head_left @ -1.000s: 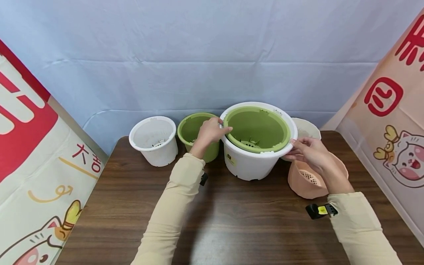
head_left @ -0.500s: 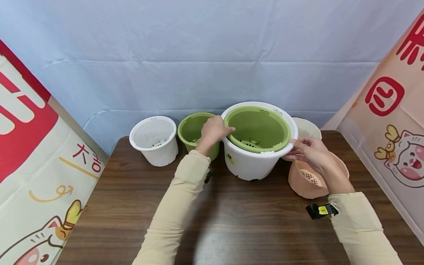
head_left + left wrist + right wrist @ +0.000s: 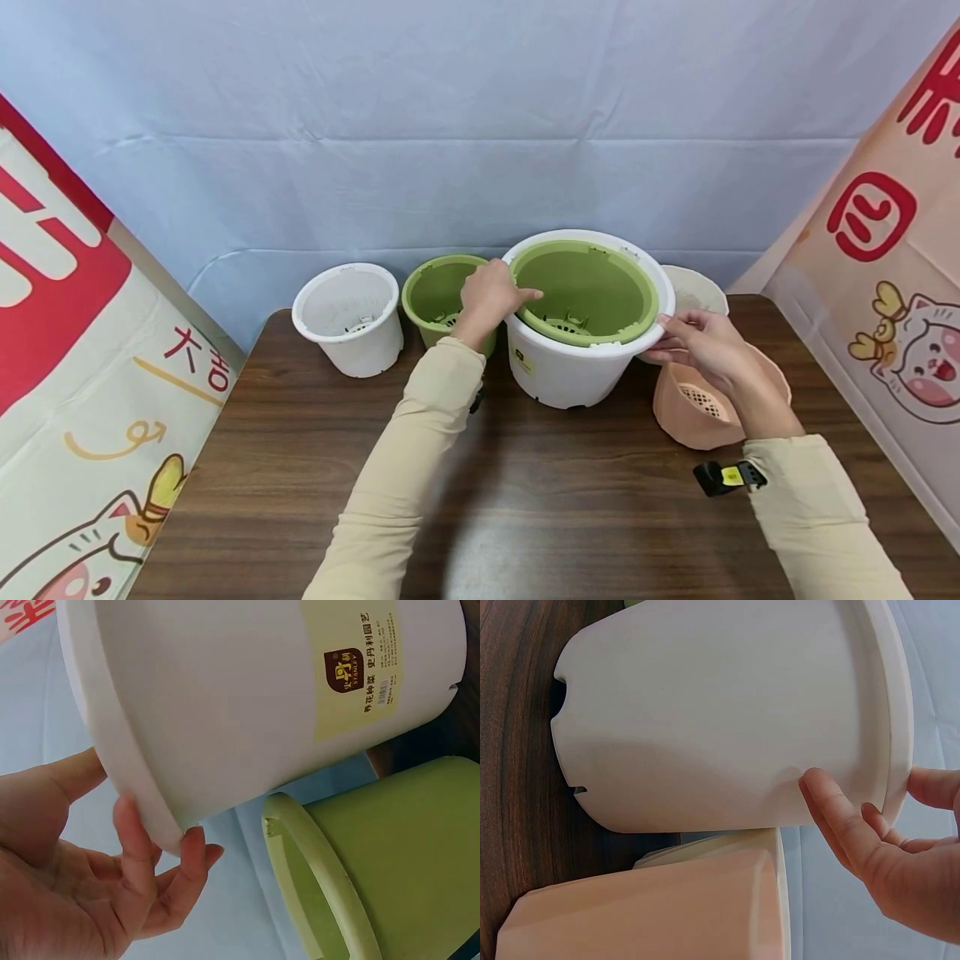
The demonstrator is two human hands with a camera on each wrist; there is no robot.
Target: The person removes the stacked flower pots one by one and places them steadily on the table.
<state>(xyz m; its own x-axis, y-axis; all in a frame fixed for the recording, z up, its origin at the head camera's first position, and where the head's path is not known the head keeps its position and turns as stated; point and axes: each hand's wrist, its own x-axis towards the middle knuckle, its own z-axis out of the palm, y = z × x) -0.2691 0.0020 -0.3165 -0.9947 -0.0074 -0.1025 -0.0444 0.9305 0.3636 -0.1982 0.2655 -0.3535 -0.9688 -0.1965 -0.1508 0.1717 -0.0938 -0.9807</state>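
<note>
A large white flowerpot (image 3: 570, 375) stands upright at the back of the table, with a green flowerpot (image 3: 585, 287) nested inside it. My left hand (image 3: 491, 293) holds the white pot's rim on the left, thumb over the top. In the left wrist view its curled fingers (image 3: 135, 847) touch the rim from outside. On the right, my right hand (image 3: 701, 342) pinches the same rim between thumb and fingers. The right wrist view has the fingertips (image 3: 821, 784) against the pot's outer wall, just below the rim.
Left of the large pot are a smaller green flowerpot (image 3: 438, 287) and a smaller white flowerpot (image 3: 363, 350). To the right lies a tilted peach flowerpot (image 3: 686, 421) in front of a cream pot (image 3: 697, 287). A cloth backdrop (image 3: 450, 125) hangs directly behind the wooden table (image 3: 570, 517).
My left hand has shifted slightly right and back along the rim, its thumb reaching further over the nested green pot. My right hand and the pots look nearly still.
</note>
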